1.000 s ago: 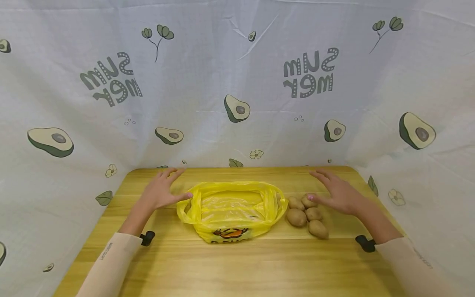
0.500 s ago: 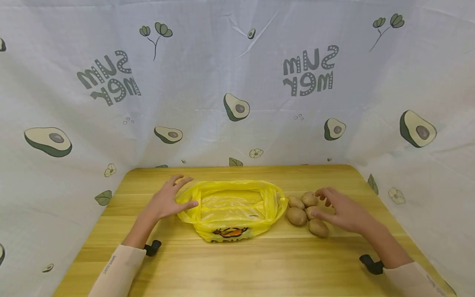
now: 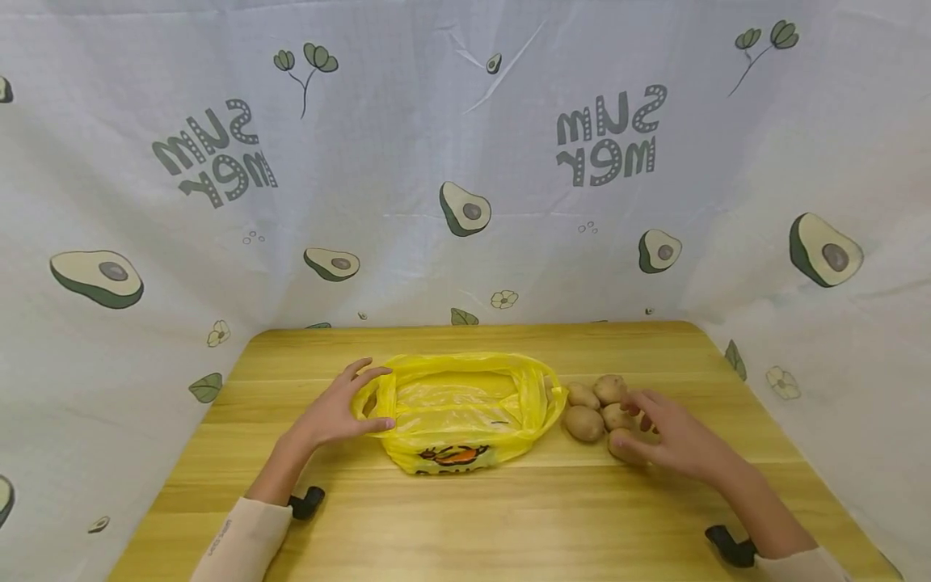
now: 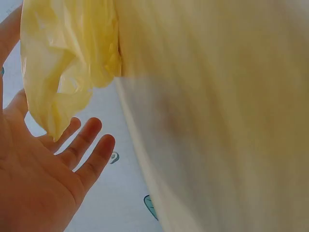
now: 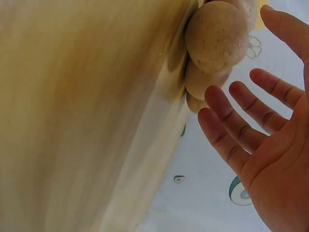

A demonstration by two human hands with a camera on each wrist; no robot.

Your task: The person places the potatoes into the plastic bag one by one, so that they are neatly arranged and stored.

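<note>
A yellow plastic bag point(image 3: 458, 449) stands on the wooden table with its mouth spread and an orange and black print on its front. My left hand point(image 3: 330, 416) is at the bag's left side, fingers spread around the left handle loop; in the left wrist view the yellow handle point(image 4: 63, 58) hangs beside the palm, not gripped. Several potatoes point(image 3: 584, 423) lie in a cluster right of the bag. My right hand point(image 3: 672, 440) is over the right side of that cluster, fingers apart. From the right wrist, the nearest potato point(image 5: 217, 36) sits apart from the relaxed fingers.
A light wooden table point(image 3: 465, 525) carries the bag and potatoes. Behind it and at both sides hangs a white cloth point(image 3: 407, 145) printed with avocados. A black wrist mount point(image 3: 307, 503) shows at the left wrist, another mount point(image 3: 730, 546) at the right.
My left hand has moved right and toward me to the bag's left handle. The right hand has come lower, toward the nearest potato, its fingers bending a little more. Bag and potatoes have stayed put.
</note>
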